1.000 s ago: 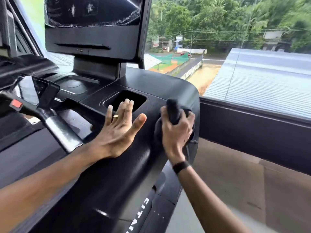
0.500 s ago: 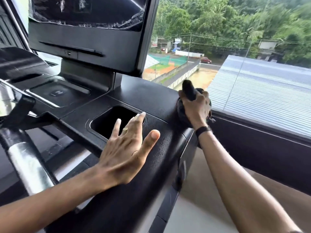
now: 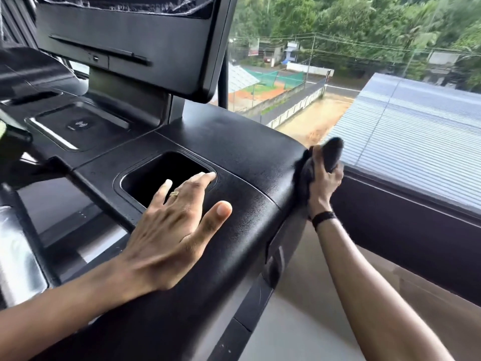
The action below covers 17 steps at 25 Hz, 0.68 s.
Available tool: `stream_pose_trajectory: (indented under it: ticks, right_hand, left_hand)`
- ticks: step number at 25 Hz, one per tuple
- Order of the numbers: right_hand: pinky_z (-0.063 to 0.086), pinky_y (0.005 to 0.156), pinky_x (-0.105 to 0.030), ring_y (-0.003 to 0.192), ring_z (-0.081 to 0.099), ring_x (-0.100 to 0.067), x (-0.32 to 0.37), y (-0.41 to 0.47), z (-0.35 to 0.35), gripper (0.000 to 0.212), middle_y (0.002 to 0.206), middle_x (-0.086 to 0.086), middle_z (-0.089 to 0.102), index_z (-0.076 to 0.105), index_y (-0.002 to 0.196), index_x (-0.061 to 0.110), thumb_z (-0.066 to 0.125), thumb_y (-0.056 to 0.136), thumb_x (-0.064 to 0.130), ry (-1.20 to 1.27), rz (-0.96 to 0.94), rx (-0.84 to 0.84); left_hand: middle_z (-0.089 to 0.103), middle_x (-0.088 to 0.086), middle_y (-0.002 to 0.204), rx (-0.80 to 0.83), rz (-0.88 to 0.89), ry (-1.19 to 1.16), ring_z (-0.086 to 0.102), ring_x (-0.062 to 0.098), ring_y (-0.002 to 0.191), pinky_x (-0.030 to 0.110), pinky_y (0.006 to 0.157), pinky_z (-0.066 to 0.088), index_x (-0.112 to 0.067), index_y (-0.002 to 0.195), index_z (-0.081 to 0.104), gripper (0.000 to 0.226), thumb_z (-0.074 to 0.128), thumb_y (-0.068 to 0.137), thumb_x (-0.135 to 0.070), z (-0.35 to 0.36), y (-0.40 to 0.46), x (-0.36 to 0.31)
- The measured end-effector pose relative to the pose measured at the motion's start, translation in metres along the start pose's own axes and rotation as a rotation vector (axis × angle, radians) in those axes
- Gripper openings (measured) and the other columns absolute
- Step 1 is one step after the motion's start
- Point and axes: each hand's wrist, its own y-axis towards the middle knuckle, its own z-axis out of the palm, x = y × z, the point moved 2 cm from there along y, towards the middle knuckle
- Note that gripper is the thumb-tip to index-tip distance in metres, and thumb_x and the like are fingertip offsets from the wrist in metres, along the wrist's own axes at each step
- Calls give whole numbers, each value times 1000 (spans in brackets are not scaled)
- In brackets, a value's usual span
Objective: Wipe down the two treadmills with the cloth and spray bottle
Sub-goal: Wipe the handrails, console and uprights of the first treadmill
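The black treadmill console (image 3: pixel 234 152) fills the left and middle of the head view. My left hand (image 3: pixel 177 225) lies flat and open on its top, fingertips at the edge of a rectangular cup recess (image 3: pixel 161 173). My right hand (image 3: pixel 324 178) is closed on a bunched dark cloth (image 3: pixel 331 155), pressed against the console's right outer edge. No spray bottle is in sight.
The console's screen housing (image 3: pixel 135 43) rises at the upper left, with a flat charging pad (image 3: pixel 78 123) below it. A silver handrail (image 3: pixel 15 256) runs at the far left. A dark window sill (image 3: pixel 403 217) and glass stand close on the right, with floor (image 3: pixel 325 321) below.
My right hand has carried the cloth forward along the console's right edge, away from me. The left hand has stayed flat on the console top. The camera has moved closer.
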Motion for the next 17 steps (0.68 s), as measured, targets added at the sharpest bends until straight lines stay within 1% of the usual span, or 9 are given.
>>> stream_pose_trajectory:
  ticks: [2,4,6,8,11,12,14,15,17]
  right_hand:
    - [47,72,-23,69,60,4,-7,-9,-3,60,88,-6,64,63,105,5,77,74,54,-7,130,-50]
    - [50,83,-30,89,62,-4,-11,-65,-12,64,104,-10,62,60,116,5,75,78,54,1,174,-38]
    - [45,89,-17,100,59,2,-14,-135,-26,57,108,1,56,55,124,2,72,84,39,104,111,-51]
    - [42,87,-10,96,59,7,-23,-158,-29,49,103,6,55,54,120,-4,68,86,27,120,69,-41]
    - [49,87,-31,95,63,-20,-38,-86,-21,58,106,-10,60,58,113,12,71,78,57,125,192,-115]
    - [50,83,-30,91,63,-23,-44,-53,-15,56,107,-15,64,59,110,17,72,76,61,85,261,-136]
    - [48,69,-14,84,63,-17,-49,-1,-7,40,113,-15,68,62,111,24,71,83,51,5,345,-139]
    - [48,68,-13,84,63,-15,-46,9,-2,37,116,-14,68,63,115,26,69,86,48,-15,344,-145]
    - [54,84,-31,93,64,-23,-38,-2,4,43,116,-13,63,62,113,29,67,84,61,-19,293,-134]
  left_hand:
    - [22,-17,160,1,-13,17,-4,-34,126,18,118,-10,-30,156,14,101,-11,76,-86,0,-1,0]
    - [22,-20,158,5,-12,38,-2,-34,126,15,117,-9,-30,155,15,99,-10,77,-86,0,0,1]
    - [20,-23,155,14,4,60,-6,-36,125,10,114,-11,-30,155,16,98,-8,79,-85,2,-1,0]
    - [21,-22,152,10,14,73,-10,-38,122,5,110,-13,-29,155,19,97,-7,80,-85,2,-2,-2]
    - [23,-21,151,10,22,97,-12,-39,119,0,106,-13,-28,154,23,95,-3,82,-85,2,-2,-5]
    - [22,-22,151,19,20,105,-12,-40,119,0,106,-12,-29,155,21,95,-3,81,-85,1,-1,-5]
    - [22,-24,150,38,18,117,-11,-40,118,0,105,-12,-30,155,20,96,-4,80,-86,0,-1,-5]
    - [23,-24,150,33,16,114,-10,-40,117,-1,105,-12,-30,154,21,96,-3,80,-86,0,-1,-5]
    - [25,-24,148,13,12,95,-10,-42,115,-3,102,-11,-28,154,24,96,-2,81,-85,-1,-1,-5]
